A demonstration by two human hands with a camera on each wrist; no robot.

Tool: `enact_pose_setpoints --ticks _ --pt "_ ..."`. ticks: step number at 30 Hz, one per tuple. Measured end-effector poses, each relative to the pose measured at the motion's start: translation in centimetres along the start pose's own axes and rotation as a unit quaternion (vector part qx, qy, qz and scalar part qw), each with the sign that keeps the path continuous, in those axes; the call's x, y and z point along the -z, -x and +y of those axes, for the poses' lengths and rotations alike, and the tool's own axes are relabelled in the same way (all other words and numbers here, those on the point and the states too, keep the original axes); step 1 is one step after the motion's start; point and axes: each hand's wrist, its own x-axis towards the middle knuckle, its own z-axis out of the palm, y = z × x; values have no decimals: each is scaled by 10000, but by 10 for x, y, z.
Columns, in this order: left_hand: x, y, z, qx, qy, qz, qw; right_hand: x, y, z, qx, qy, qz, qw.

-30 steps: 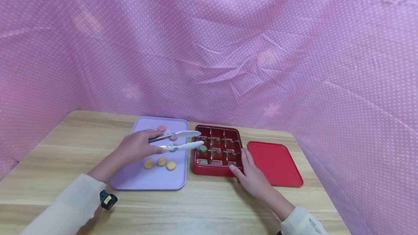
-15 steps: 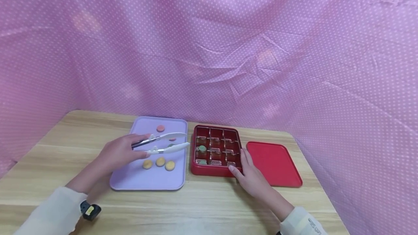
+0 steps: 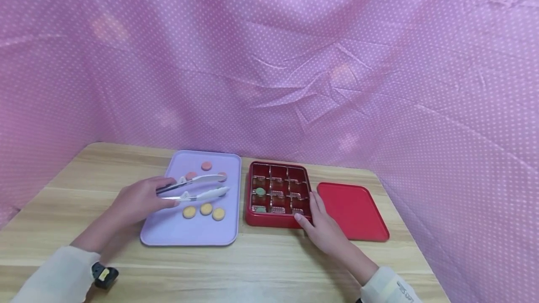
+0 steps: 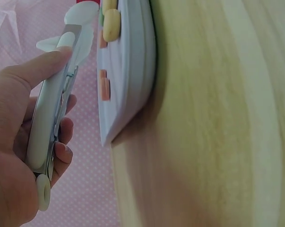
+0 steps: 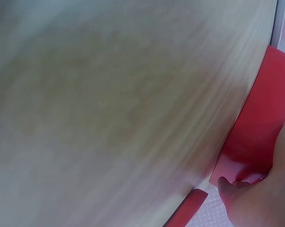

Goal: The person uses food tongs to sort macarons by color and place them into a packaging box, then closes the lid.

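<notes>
- On the left, a cream sleeve (image 3: 59, 275) with a small black device (image 3: 104, 276) at the wrist comes over the pale wooden table (image 3: 252, 265).
- The left hand (image 3: 136, 201) grips silver metal tongs with white tips (image 3: 206, 178); the two arms of the tongs stand apart, with nothing between the tips.
- One second ago these tips reached the left edge of the red box; now they have moved back to the left and are above the lavender rectangular tray (image 3: 185, 237).
- On this tray lie three pink round discs (image 3: 206, 166); one of them, hidden by the hand one second ago, can now be seen. Nearer to the person are three yellow round discs (image 3: 206, 208), which lie as before.
- Right of the tray stands the red square box (image 3: 273, 220) with a clear insert of nine compartments. Two green discs (image 3: 260, 191) are in its left column, in the middle and near compartments, the same as earlier.
- The right hand (image 3: 326, 229) has not moved: its thumb touches the near right corner of the box, and its rather straight fingers rest along the right wall.
- Farthest right, the flat red lid (image 3: 353, 212) lies on the table, unchanged.
</notes>
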Motion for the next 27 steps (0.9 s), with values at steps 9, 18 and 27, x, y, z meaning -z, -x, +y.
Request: enact_pose_setpoints --ticks 9,18,27 --pt "0 -1 -5 28 -54 -42 10000 0 0 0 -3 8 10 10000" --pt "2 -1 -5 132 -157 -57 9998 0 0 1 -44 2 16 10000" --pt "1 0 -9 143 -162 -169 9996 0 1 0 -6 2 23 10000"
